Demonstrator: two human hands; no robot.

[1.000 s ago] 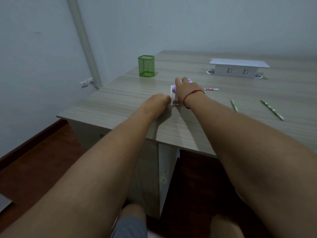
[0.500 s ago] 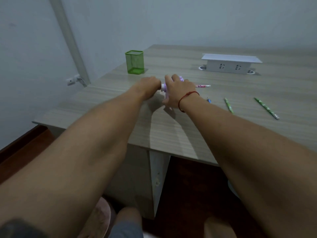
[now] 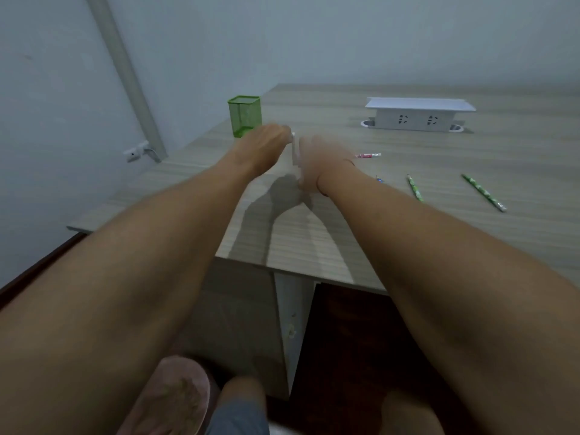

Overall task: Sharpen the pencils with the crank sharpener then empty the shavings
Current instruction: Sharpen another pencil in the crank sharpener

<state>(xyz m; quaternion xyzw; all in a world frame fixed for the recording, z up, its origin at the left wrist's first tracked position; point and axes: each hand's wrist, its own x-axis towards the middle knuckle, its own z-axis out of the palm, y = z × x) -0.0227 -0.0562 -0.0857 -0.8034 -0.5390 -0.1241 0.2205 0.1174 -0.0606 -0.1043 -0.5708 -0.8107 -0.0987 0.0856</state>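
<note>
A small white crank sharpener (image 3: 295, 152) stands on the wooden desk (image 3: 408, 240), mostly hidden between my hands. My right hand (image 3: 320, 164) wraps over its body from the right. My left hand (image 3: 266, 142) is closed on its crank side, blurred by motion. A red patterned pencil (image 3: 367, 155) pokes out from behind my right hand, pointing right. Two green pencils lie to the right, one (image 3: 415, 188) nearer and one (image 3: 483, 192) farther. A tip of a blue pencil (image 3: 379, 179) shows beside my right forearm.
A green mesh pencil cup (image 3: 245, 115) stands at the desk's left back. A white socket box (image 3: 419, 113) sits at the back. The desk's front edge runs under my forearms, with a drawer unit (image 3: 251, 324) below. A wall and pipe (image 3: 125, 76) lie left.
My left hand has risen from the desk beside the sharpener to its upper left side, moving in a turning motion. My right hand stays on the sharpener. The view has shifted.
</note>
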